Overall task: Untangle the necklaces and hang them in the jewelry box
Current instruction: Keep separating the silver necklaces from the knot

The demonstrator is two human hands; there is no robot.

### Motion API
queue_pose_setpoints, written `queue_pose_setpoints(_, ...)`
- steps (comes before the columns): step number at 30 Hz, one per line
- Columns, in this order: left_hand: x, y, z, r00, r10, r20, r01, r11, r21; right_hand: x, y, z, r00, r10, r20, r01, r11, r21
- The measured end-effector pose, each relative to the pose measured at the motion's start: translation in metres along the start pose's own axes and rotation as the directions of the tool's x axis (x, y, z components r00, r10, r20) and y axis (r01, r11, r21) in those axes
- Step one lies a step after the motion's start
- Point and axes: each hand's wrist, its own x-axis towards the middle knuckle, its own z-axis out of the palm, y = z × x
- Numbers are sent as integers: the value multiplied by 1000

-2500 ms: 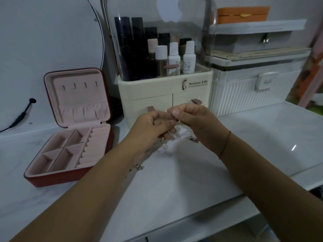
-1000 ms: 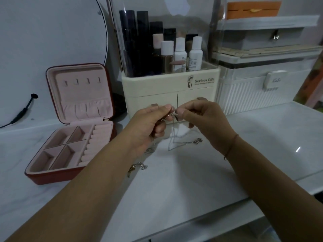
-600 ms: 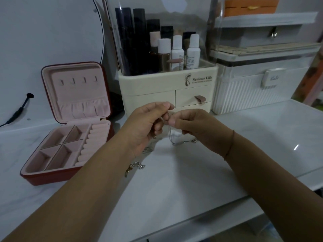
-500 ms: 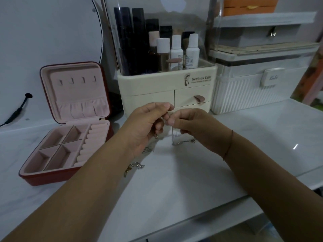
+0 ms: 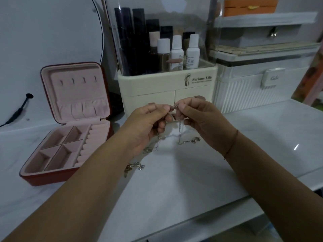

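Above the middle of the white table, my left hand (image 5: 148, 124) and my right hand (image 5: 202, 119) meet fingertip to fingertip and pinch a thin silver necklace (image 5: 180, 130). Its chain hangs down between them, and its clasp end trails on the table to the right. More tangled chain with small pendants (image 5: 134, 167) lies on the table under my left wrist. The red jewelry box (image 5: 70, 130) stands open at the left, with pink lining, several bare hooks in its lid and divided compartments in its base.
A cream cosmetics organizer (image 5: 167, 88) with bottles and two drawers stands right behind my hands. A white ribbed case (image 5: 258, 88) sits to its right, with stacked boxes on top. A round mirror (image 5: 49, 37) leans at the back left. The table's front edge runs near my forearms.
My fingertips have kept working the chain at one spot while both hands rose slightly. The hanging loop has shortened, and its end now trails on the table.
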Motion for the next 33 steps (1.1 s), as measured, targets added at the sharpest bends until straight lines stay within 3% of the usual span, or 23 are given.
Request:
queue_pose_setpoints(12,0,2,0,999,26,-29,-25,999,19,-2,-3,0,997,-63,-40,62,998,-20)
queue_pose_setpoints(17,0,1,-1,998,54,-44,-52,998,44,-4,-8,3,985,-124,-124,123,992,-17)
queue_pose_setpoints(24,-1,-1,1,985,153,-83,-137,975,176,-7,-10,7,967,-210,-142,174,958,-229)
queue_pose_setpoints(28,-4,0,4,952,295,-87,-254,912,322,-8,-11,9,964,-219,-153,172,946,-275)
queue_pose_setpoints(33,-8,-2,6,870,492,-33,-398,740,543,-8,-11,9,962,-234,-142,182,933,-310)
